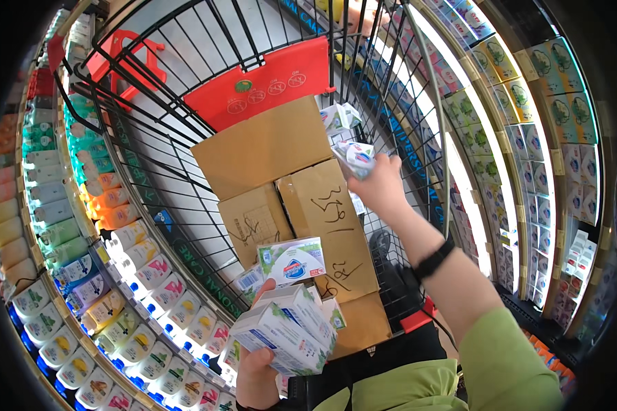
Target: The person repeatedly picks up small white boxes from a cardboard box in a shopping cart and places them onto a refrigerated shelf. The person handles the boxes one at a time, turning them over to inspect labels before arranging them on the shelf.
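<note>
My left hand (259, 367) grips a stack of white-and-green soap boxes (283, 329) at the near end of a cardboard carton (259, 146). Just beyond them a Safeguard soap box (291, 261) rests over the carton, its printed face upward. Several more boxes lie partly hidden beneath that hand's stack. Over the cart's right side, my right hand (385, 190) has its fingers closed around a soap pack (356, 154). Close to it, other soap packs (339, 118) sit between the carton and the cart's wire wall. The carton bears handwriting on its flaps.
A black wire shopping cart (172, 149) with a red panel (267, 77) surrounds the carton. Shelves of bottles (172, 293) curve along the left; shelves of boxed soap (532, 149) line the right. A red plastic stool (128, 64) stands beyond the cart. Part of another person (365, 18) shows at the top.
</note>
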